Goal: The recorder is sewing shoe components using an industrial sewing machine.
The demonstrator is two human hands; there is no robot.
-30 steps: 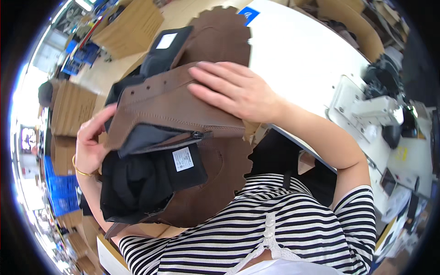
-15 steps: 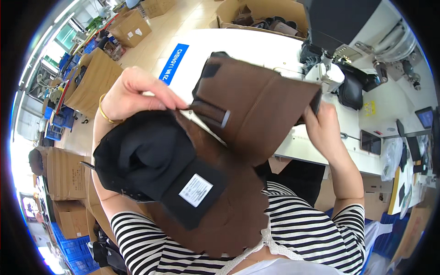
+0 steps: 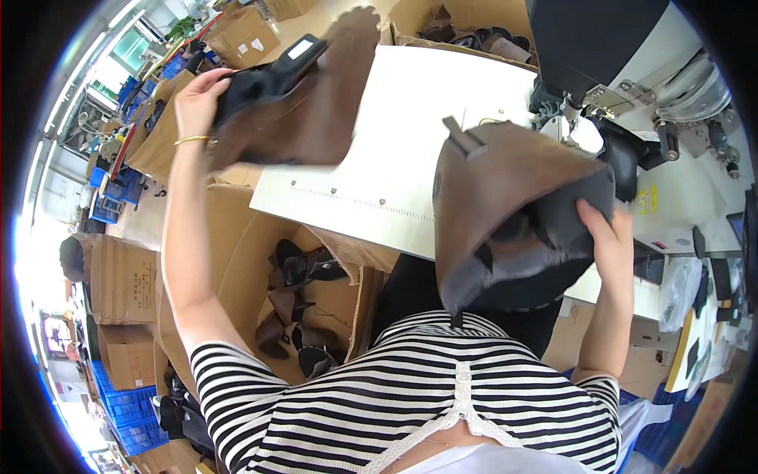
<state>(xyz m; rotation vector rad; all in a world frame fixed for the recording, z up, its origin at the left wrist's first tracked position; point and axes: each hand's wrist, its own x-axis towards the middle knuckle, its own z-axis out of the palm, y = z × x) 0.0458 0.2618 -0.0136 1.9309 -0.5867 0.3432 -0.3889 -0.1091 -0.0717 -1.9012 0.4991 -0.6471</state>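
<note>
In the head view, the left hand (image 3: 199, 99) is closed in a pinch on the edge of a labelled boot upper (image 3: 328, 107), brown with black lining, which extends to that hand's right and is blurred. The right hand (image 3: 614, 245) is curled over the rim of a tabbed boot upper (image 3: 505, 170), its thumb against the dark lining; the other fingers are mostly hidden. This upper reaches leftward from the hand, its opening facing the wearer.

The step in hand seems to be handling the two uppers separately, well apart; the next move would call for a secure hold on both soft pieces.

Counted: two uppers held, one per hand; one white desk (image 3: 418, 95) between and beyond the hands; one sewing machine (image 3: 580, 134) just beyond the right hand; one open carton (image 3: 225, 253) below the left hand, containing several overlapping shoe pieces (image 3: 288, 304) that cannot be counted exactly.
</note>
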